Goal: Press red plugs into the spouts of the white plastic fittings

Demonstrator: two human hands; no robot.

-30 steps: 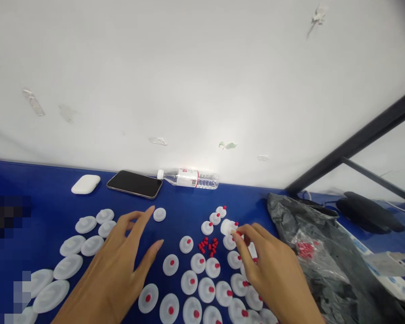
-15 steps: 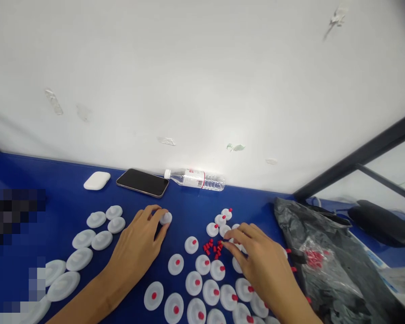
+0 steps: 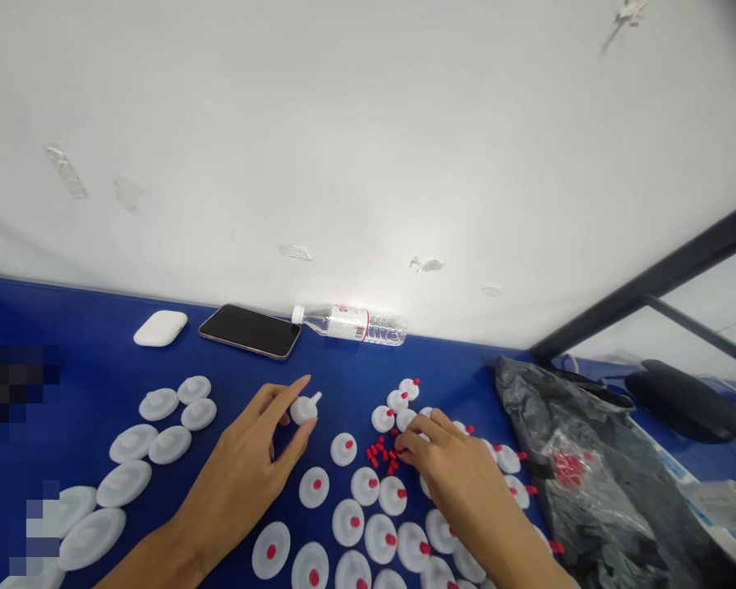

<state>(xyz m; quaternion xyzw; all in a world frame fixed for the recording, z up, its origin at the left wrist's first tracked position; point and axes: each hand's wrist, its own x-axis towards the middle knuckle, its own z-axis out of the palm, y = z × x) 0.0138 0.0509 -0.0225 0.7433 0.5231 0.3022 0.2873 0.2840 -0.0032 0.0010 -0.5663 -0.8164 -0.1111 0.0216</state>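
My left hand point(image 3: 254, 458) holds a white plastic nozzle cap point(image 3: 305, 408) between thumb and fingers, its bare spout tilted up to the right. My right hand point(image 3: 451, 462) has its fingertips pinched at the edge of a small pile of red tips point(image 3: 381, 451); whether a tip is between them is hidden. Around and below the right hand lie many white caps with red tips on their spouts, such as one cap point(image 3: 347, 523). On the left, several white caps without red tips, including one cap point(image 3: 133, 443), lie on the blue table point(image 3: 221, 564).
Along the wall lie a white earphone case point(image 3: 160, 328), a black-screened phone point(image 3: 250, 330) and a clear bottle point(image 3: 351, 324) on its side. A dark plastic bag point(image 3: 613, 515) with a clear bag of red tips point(image 3: 567, 468) lies at right, near a black metal frame point(image 3: 626, 298).
The cap in my left hand has turned, so its spout now shows pointing up to the right. My right fingertips have moved slightly left and down and closed at the red pile.
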